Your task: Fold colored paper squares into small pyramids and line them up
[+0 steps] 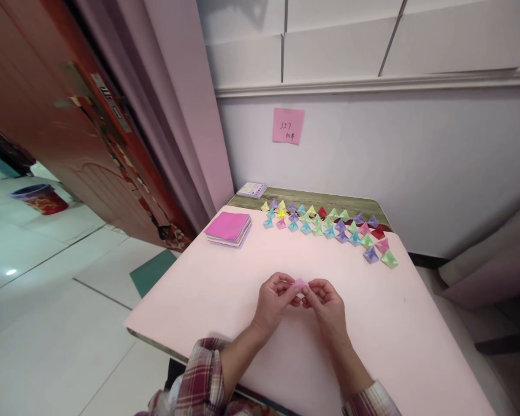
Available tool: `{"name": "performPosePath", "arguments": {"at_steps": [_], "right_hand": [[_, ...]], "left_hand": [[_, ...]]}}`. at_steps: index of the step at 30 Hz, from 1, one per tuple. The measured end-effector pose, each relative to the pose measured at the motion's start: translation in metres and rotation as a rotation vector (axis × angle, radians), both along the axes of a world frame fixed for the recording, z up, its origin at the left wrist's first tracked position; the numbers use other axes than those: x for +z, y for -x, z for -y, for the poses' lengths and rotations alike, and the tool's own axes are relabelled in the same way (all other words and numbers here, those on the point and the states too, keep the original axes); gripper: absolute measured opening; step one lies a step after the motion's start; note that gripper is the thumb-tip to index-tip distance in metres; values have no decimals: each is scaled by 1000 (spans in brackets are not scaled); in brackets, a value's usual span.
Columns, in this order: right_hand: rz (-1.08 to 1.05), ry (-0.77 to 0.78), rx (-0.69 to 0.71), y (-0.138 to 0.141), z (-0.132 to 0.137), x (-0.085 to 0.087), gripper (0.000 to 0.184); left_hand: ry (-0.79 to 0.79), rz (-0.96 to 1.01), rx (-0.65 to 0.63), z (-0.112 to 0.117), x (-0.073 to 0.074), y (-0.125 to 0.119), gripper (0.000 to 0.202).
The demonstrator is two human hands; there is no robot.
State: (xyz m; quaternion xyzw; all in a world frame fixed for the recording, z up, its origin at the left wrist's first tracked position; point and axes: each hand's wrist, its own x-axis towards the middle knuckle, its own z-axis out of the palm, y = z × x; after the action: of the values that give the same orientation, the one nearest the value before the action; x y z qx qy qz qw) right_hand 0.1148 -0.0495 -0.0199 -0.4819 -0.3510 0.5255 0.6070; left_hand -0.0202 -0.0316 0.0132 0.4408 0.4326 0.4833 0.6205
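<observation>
Between my two hands is a small folded piece of pink paper, held a little above the pink tabletop. My left hand pinches its left side between thumb and fingers. From the right, my right hand grips the other side in the same way, thumb on the near face. My fingers cover much of the paper, so its full shape is hidden. Beyond my hands, several small folded paper pyramids in many colours stand in rows near the far edge.
A stack of coloured square paper lies at the table's back left. Behind it sits a small packet on the wood-patterned strip. A pink note is stuck to the wall. The red door and a bin are at left.
</observation>
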Motion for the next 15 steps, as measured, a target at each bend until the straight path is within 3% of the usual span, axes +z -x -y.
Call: {"name": "performPosePath", "arguments": {"at_steps": [3,9,15], "right_hand": [[15,24,15,0,-1,0,42],[138,39,68,-4,1,1,31],[193,58,65,-5,3,5,35]], "left_hand": [[25,23,-2,-1,-2,2,40],[68,-24,-93,-3,-4,5,34],[115,-68,-117,-2,-5,5,35]]}}
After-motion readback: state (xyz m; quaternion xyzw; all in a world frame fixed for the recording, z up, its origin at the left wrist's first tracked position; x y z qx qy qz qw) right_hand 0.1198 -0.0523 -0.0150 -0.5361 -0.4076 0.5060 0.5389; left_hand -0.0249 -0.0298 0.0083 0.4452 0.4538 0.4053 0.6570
